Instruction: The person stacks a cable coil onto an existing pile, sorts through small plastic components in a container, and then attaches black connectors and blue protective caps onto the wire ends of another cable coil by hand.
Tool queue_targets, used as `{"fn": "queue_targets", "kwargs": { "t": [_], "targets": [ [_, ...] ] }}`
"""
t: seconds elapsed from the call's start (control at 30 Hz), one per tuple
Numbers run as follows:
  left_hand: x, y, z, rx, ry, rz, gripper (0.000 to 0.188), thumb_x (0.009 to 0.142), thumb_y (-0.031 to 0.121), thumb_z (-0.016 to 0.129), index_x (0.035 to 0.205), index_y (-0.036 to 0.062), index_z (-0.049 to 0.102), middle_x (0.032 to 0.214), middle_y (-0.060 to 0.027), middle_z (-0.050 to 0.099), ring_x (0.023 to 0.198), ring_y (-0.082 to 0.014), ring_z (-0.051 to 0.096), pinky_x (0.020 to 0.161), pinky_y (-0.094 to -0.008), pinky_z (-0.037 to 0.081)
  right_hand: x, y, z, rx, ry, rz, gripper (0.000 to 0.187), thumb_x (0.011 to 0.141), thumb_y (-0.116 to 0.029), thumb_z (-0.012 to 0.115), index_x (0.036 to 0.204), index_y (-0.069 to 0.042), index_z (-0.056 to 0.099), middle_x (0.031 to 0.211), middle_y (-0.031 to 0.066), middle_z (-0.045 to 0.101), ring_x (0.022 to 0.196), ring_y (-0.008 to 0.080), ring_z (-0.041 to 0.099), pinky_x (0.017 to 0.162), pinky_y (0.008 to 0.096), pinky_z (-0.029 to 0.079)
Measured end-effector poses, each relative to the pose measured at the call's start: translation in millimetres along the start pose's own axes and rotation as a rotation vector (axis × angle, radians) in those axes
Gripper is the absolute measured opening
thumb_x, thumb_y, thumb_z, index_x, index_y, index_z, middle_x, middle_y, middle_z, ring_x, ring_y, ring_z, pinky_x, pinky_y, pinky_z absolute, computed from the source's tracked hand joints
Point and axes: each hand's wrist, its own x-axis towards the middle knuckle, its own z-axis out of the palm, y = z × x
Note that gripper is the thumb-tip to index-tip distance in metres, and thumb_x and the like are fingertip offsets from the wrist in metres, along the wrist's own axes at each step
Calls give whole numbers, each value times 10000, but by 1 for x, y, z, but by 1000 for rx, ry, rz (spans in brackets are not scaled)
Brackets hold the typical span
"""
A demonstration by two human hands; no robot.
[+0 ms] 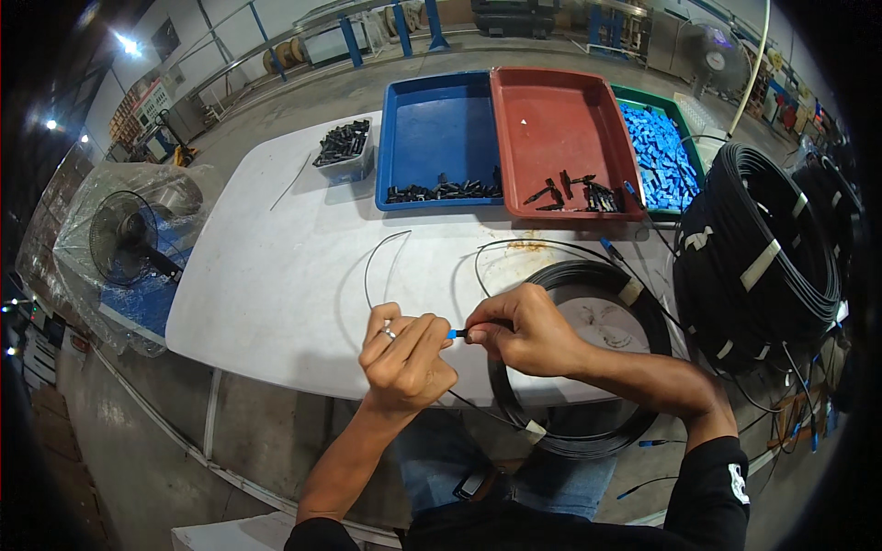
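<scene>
Over the near edge of the table, my two hands meet at a small cable connector (452, 334) with a blue part and a black part. My left hand (404, 358), a ring on one finger, is closed around the blue part. The black part is pinched between the thumb and forefinger of my right hand (531, 332). Fingers hide most of the connector. A thin black cable (367, 266) arcs up from behind my left hand. Beneath my right hand lies a coil of black cable (648, 321), taped in places and overhanging the table edge.
Along the far side of the white table (266, 266) stand a clear tub of black parts (342, 142), a blue tray (441, 101), a red tray (556, 110) and a green tray of blue pieces (657, 151). Stacked cable coils (753, 266) rise at right. A fan (124, 237) stands left.
</scene>
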Motion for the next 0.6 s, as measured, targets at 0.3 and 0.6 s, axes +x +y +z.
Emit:
{"fn": "queue_targets", "kwargs": {
  "t": [0.3, 0.6],
  "targets": [
    [-7, -3, -6, -26, -104, -54, 236, 582, -100, 695, 781, 20, 655, 689, -57, 646, 601, -239, 613, 596, -351, 419, -2, 0, -3, 5, -117, 13, 119, 878, -65, 672, 906, 34, 732, 667, 158, 685, 583, 236, 673, 581, 351, 506],
    [-13, -12, -45, -526, -68, -538, 436, 802, 255, 805, 1144, 27, 663, 962, -132, 730, 842, -270, 703, 688, -367, 511, -3, 0, 5, -54, -26, -211, 134, 874, -45, 683, 966, 50, 696, 677, 151, 679, 619, 259, 695, 598, 356, 519]
  ]
}}
